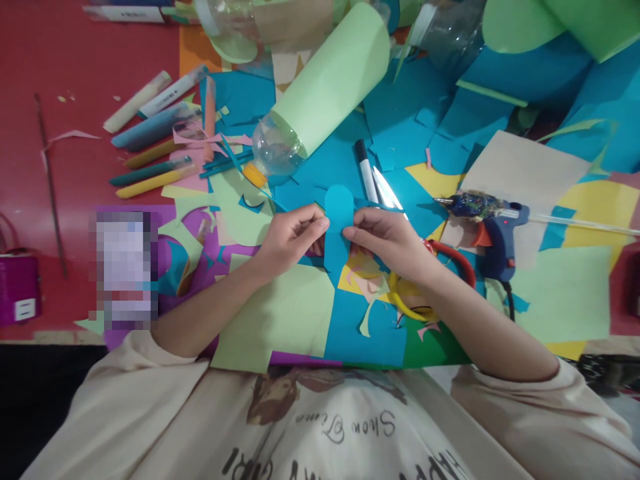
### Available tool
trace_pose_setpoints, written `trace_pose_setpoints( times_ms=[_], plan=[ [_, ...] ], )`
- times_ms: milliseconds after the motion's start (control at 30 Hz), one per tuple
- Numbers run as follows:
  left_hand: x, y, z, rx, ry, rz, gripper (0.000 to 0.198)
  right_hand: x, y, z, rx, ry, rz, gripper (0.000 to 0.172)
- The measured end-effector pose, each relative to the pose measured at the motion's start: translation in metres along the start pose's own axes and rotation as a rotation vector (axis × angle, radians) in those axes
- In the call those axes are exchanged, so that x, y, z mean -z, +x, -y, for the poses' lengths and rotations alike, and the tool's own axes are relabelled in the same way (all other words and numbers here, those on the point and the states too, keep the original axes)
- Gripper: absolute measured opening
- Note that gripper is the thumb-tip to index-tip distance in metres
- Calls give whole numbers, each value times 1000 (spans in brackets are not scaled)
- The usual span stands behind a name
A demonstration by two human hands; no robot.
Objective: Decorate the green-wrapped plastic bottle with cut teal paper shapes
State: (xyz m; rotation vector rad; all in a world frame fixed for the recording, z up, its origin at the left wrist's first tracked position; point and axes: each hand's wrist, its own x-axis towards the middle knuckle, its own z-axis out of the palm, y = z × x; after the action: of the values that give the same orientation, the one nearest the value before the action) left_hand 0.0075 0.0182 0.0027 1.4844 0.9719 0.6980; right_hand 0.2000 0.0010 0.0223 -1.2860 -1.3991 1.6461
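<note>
A narrow blue paper strip with a rounded top (pixel 339 223) is held up between my two hands. My left hand (pixel 299 233) pinches its left edge, thumb against fingertips. On the opposite edge, my right hand (pixel 383 237) has thumb and fingers closed on the paper. Just beyond lies a plastic bottle wrapped in light green paper (pixel 333 80), its orange cap toward me. Scissors with red and yellow handles (pixel 410 310) rest partly under my right wrist. A black-and-white marker (pixel 367 170) lies past my right hand.
To the right, a blue glue gun (pixel 500 230) with a clear stick lies on paper. Several markers (pixel 150 137) are at the left, above a blurred phone (pixel 125 270). Light green sheets (pixel 280 313) and scraps cover the red table (pixel 60 187). More bottles (pixel 450 33) lie at the back.
</note>
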Motion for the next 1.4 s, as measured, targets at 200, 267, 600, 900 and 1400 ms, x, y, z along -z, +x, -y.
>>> trace_pose_setpoints(
  times_ms=[200,267,600,900,1400],
  plan=[
    [-3,1,-1,8,48,24,36,0,0,0,11,-23,24,52],
    [-3,1,0,7,71,24,39,-1,0,-1,23,-5,6,49],
    [-5,1,-1,73,5,-20,38,0,-1,1,33,-84,-1,41],
    [-3,1,1,56,38,2,38,-2,-1,0,40,-133,-14,44],
    [-5,1,-6,48,13,19,41,-2,-4,2,3,-67,-20,50]
  ],
)
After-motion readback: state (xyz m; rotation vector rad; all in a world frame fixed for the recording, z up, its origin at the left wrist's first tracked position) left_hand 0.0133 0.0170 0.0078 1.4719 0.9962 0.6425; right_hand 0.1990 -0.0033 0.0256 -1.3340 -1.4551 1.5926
